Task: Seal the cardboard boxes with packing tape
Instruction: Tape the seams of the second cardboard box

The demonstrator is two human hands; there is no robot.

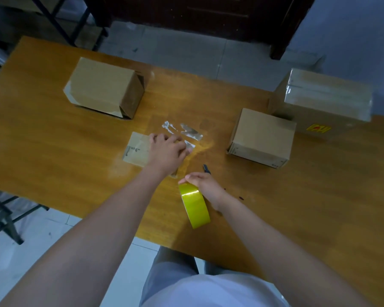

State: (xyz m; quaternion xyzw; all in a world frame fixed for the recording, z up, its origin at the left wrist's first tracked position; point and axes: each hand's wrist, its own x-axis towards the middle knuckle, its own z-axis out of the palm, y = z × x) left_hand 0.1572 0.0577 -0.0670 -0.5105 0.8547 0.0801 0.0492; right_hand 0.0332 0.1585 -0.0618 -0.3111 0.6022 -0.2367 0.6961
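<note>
A small cardboard box (136, 149) lies at the middle of the wooden table (53, 138). My left hand (167, 149) presses flat on its top, hiding most of it, fingers spread toward its right edge. My right hand (205, 185) grips a yellow roll of packing tape (194, 204) just in front of the box, the roll standing on edge. A dark tool tip, maybe a cutter (206, 169), pokes out beyond my right hand.
A cardboard box (102, 87) stands at the back left and another box (262, 136) at the right. A large taped box (326, 100) sits at the far right edge. Shiny tape scraps (190, 131) stick to the table past the small box.
</note>
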